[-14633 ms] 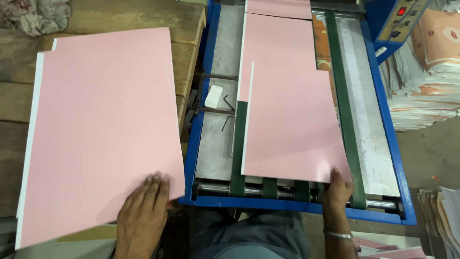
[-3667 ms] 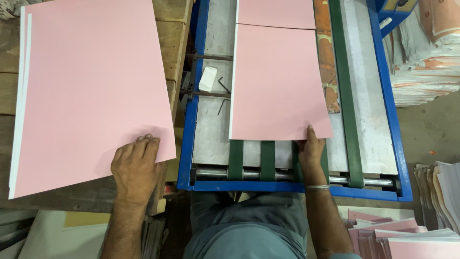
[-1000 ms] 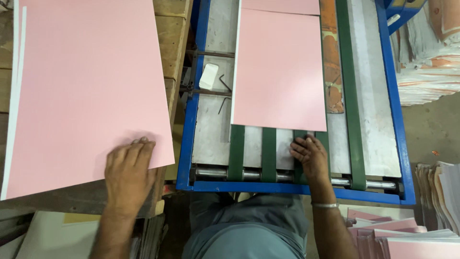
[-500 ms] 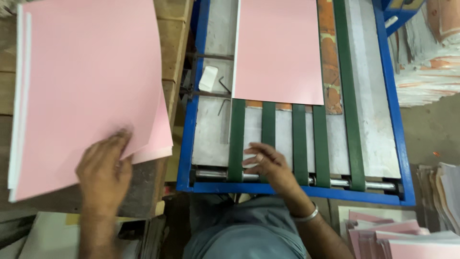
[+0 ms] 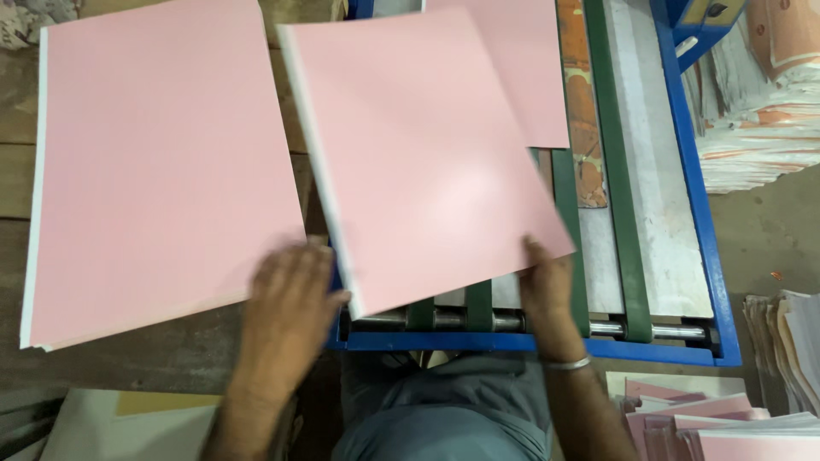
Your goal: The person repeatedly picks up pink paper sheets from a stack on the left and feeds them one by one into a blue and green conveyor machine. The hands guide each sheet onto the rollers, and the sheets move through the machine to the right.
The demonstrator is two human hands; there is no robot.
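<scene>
Now, what we see:
Sheet: pink sheet (image 5: pixel 427 154), tilted, above the blue conveyor (image 5: pixel 696 205).
Left hand (image 5: pixel 286 299): we grip its near-left corner.
Right hand (image 5: pixel 547 286): we pinch its near-right corner.
Stack: pink stack (image 5: pixel 154 162) on wooden worktop (image 5: pixel 128 358), left.

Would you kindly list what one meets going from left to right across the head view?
Pink sheet stack on the wooden table → left hand → tilted pink sheet → right hand → green belt → blue machine frame → printed paper piles.
</scene>
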